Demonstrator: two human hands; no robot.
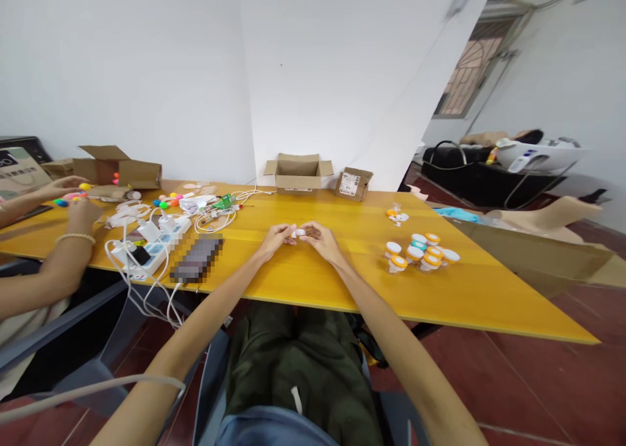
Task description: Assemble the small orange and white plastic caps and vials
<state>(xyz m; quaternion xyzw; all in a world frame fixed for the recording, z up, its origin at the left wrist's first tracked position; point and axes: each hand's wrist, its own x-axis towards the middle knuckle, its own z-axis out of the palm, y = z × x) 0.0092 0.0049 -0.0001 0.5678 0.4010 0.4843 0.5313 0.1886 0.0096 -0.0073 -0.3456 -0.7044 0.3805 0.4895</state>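
Note:
Over the middle of the table, my left hand (pixel 278 240) and my right hand (pixel 320 240) meet with their fingers closed around a small white piece (pixel 298 233). It is too small and too covered by fingertips to tell its exact kind. To the right of my right hand stands a cluster of small clear containers with orange-and-white lids (pixel 398 262) and one teal lid (pixel 418 244). Some of them look tilted. Behind that cluster lie a few loose white and orange parts (pixel 398 216).
An open cardboard box (pixel 298 172) and a smaller box (pixel 353 184) stand by the wall. On the left are a power strip (pixel 161 247), a phone (pixel 198 258), tangled white cables and a green circuit board (pixel 225 202). A co-worker's hands (pixel 81 205) hold colourful beads farther left.

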